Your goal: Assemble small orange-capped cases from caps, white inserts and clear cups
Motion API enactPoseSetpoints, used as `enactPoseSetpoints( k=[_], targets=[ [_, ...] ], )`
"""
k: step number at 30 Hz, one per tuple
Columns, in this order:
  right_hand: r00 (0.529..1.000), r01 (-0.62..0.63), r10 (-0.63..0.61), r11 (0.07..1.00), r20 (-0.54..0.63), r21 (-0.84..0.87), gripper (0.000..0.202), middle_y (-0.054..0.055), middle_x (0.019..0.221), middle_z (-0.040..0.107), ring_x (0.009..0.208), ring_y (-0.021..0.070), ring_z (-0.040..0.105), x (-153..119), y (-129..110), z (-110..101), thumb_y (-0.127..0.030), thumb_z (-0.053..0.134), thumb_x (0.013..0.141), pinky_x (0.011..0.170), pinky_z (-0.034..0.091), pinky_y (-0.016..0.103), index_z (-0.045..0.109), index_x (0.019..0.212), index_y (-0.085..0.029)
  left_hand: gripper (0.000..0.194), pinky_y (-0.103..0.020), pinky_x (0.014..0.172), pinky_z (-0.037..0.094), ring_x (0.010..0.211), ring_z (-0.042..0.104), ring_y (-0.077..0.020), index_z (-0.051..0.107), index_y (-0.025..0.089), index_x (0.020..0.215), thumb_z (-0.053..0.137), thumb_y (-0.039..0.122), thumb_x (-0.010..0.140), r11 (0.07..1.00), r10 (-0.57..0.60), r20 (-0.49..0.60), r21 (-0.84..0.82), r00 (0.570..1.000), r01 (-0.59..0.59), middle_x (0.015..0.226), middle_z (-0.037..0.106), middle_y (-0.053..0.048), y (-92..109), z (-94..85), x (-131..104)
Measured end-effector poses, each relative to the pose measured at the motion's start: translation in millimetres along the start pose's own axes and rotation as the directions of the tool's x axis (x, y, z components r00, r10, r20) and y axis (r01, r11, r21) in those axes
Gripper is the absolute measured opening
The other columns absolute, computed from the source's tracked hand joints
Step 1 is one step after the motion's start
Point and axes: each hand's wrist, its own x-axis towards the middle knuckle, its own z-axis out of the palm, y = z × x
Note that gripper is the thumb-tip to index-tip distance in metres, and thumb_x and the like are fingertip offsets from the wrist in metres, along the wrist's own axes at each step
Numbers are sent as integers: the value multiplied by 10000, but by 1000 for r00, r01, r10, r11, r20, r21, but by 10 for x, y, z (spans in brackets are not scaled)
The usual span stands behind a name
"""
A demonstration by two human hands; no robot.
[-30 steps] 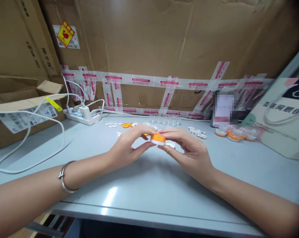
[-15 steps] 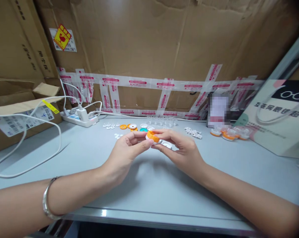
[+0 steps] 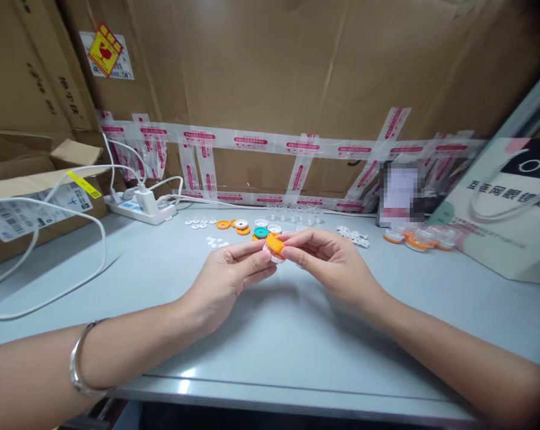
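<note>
Above the middle of the table, both hands meet at a small round plastic piece. My left hand (image 3: 232, 272) is closed, with thumb and fingers pinching its white round part (image 3: 276, 259) from the left. From the right, my right hand (image 3: 335, 260) grips the tilted orange ring (image 3: 275, 244) on top, thumb against its near side. Whether the two parts are joined I cannot tell. Just behind the hands lie a teal disc (image 3: 261, 232), a white ring (image 3: 274, 229) and several orange rings (image 3: 223, 224).
Small white discs (image 3: 202, 222) lie at the back left, clear cups (image 3: 297, 213) along the back. White pieces (image 3: 353, 236) and orange-based clear pieces (image 3: 416, 240) sit right, beside a paper bag (image 3: 507, 221). A power strip (image 3: 156, 214), looping cable (image 3: 105, 239) and carton (image 3: 37, 221) occupy the left.
The orange ring has tilted in my fingers. My right thumb has come up onto its near side, and my left fingers have shifted under the white part. The camera view has moved slightly.
</note>
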Motion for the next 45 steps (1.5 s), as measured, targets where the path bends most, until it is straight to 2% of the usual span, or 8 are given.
enactPoseSetpoints(
  k=[4, 10, 15, 21, 28, 37, 42, 45],
  targets=[
    [997, -81, 81, 996, -3, 31, 193, 25, 903, 699, 857, 161, 650, 16, 9, 7, -328, 708, 705, 820, 503, 310, 650, 840, -203, 206, -286, 972, 441, 1138, 519, -197, 679, 152, 992, 622, 231, 811, 998, -58, 1, -25, 998, 58, 1108, 647, -58, 3, -1, -9],
    [987, -162, 161, 982, 10, 97, 236, 41, 956, 695, 900, 167, 646, 50, 65, -7, -328, 706, 709, 852, 485, 315, 627, 891, -201, 196, -225, 925, 465, 1034, 573, -150, 692, 145, 961, 641, 238, 797, 995, -87, -25, -45, 996, 85, 1005, 678, -42, -35, -34, 7],
    [977, -213, 209, 967, 40, 143, 249, 49, 998, 691, 930, 169, 638, 61, 118, -1, -341, 689, 726, 872, 471, 327, 637, 931, -208, 204, -203, 899, 473, 1017, 586, -141, 694, 161, 969, 657, 229, 780, 995, -94, -51, -47, 994, 92, 1047, 677, -41, -36, -43, 0],
    [983, -182, 180, 979, 30, 88, 255, 39, 1002, 694, 934, 169, 638, 50, 96, 18, -344, 680, 735, 889, 464, 337, 656, 960, -227, 231, -192, 881, 485, 995, 602, -138, 686, 157, 986, 669, 236, 770, 997, -79, -92, -10, 993, 78, 1046, 682, -50, -21, -43, 0],
    [989, -149, 149, 988, 15, 25, 233, 24, 1021, 696, 963, 178, 632, 38, 46, 18, -350, 672, 745, 896, 469, 338, 689, 961, -262, 251, -203, 925, 472, 1029, 599, -134, 665, 179, 1043, 640, 217, 796, 1000, -8, -48, 22, 999, 9, 1074, 678, -36, -35, -44, -3],
    [990, -138, 138, 990, 23, -6, 207, 13, 1019, 698, 1007, 195, 614, 49, 83, 52, -347, 657, 759, 935, 439, 360, 706, 952, -293, 281, -226, 910, 472, 1025, 608, -146, 679, 205, 999, 711, 238, 722, 998, -16, -142, 50, 990, 23, 1050, 693, -18, -19, -28, -16],
    [990, -139, 139, 990, 8, -11, 201, 20, 978, 703, 990, 199, 614, 31, 78, 54, -347, 671, 741, 907, 453, 356, 716, 917, -262, 310, -239, 875, 475, 945, 635, -135, 661, 214, 1015, 720, 246, 713, 997, -20, -161, 71, 987, 32, 984, 713, -19, -3, -19, -28],
    [989, -145, 145, 989, 12, -12, 194, 26, 959, 703, 987, 204, 610, 29, 72, 49, -360, 668, 739, 910, 447, 364, 721, 892, -253, 426, -252, 838, 478, 874, 649, -131, 595, 215, 1119, 721, 236, 712, 994, -28, -184, 94, 983, 46, 929, 723, -28, 4, -14, -30]
  ],
)
